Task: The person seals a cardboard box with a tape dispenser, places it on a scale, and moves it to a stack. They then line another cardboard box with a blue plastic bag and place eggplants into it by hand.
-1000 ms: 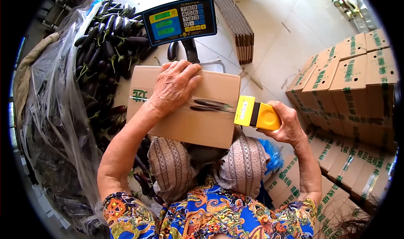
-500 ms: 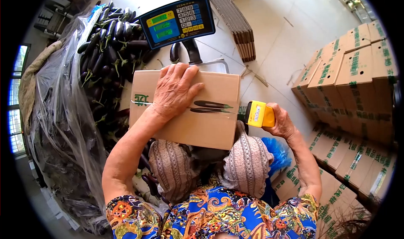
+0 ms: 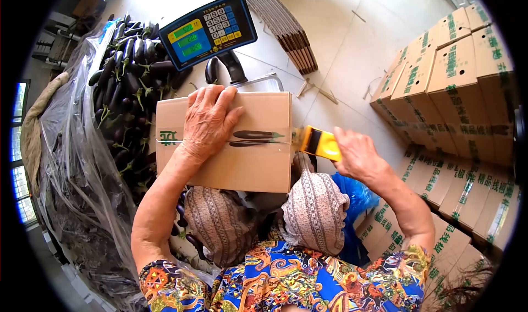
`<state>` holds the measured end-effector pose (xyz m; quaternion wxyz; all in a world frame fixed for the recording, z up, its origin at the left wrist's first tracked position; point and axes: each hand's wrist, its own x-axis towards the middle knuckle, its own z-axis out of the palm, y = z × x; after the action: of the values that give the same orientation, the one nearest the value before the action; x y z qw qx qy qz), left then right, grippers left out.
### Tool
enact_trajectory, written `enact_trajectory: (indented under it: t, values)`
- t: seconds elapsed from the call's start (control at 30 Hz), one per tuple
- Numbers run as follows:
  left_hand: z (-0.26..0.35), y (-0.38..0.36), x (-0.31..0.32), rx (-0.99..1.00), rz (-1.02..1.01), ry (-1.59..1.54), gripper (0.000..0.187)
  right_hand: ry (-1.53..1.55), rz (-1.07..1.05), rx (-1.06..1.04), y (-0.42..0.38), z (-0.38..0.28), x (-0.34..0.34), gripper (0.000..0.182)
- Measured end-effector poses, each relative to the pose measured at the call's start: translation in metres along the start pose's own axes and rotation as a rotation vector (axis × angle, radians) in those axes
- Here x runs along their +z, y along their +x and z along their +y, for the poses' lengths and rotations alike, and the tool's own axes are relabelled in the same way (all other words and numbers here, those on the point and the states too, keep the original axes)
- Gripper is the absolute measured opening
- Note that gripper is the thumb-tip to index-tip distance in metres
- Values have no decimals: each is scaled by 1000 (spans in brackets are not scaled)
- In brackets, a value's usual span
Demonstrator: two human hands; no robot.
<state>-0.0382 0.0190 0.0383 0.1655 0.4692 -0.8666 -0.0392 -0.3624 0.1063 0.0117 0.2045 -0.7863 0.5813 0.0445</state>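
Brown cardboard box [image 3: 242, 163] sits closed on the person's lap, right in the middle of the view, with a strip of tape running along its top seam and a printed picture of two aubergines on it. The left hand [image 3: 208, 119] lies flat on the lid, fingers spread and pressing down, not gripping anything. The right hand [image 3: 357, 157] is just off the box's right edge, fingers closed around a yellow tape dispenser [image 3: 318, 142] whose front end touches the box's corner.

Around it: a digital scale display [image 3: 208, 31] on a post stands just behind the box, green numbers lit but too small to read, keypad on its right. To the left is a big heap of dark aubergines [image 3: 129, 75] on clear plastic sheeting [image 3: 71, 163]. Behind the scale is a bundle of flat-folded cardboard [image 3: 286, 26] on the floor. On the right, sealed boxes [image 3: 462, 92] are stacked in rows, with green Chinese characters I can't make out. Something blue [image 3: 352, 202] peeks out beside the knee.

Floor [image 3: 352, 53] is pale, smooth concrete or tile, with a few scraps lying about. A window shows at the far left edge.
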Motion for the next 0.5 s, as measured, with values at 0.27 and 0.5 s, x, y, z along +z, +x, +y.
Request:
enact_trajectory:
  t: [0.27, 0.5]
  values:
    - [-3, -5, 2, -10, -10, 20, 43, -176, -108, -74, 98, 6, 78, 35]
    - [-3, 4, 2, -35, -75, 39, 45, 119, -113, 265, 62, 103, 147, 70]
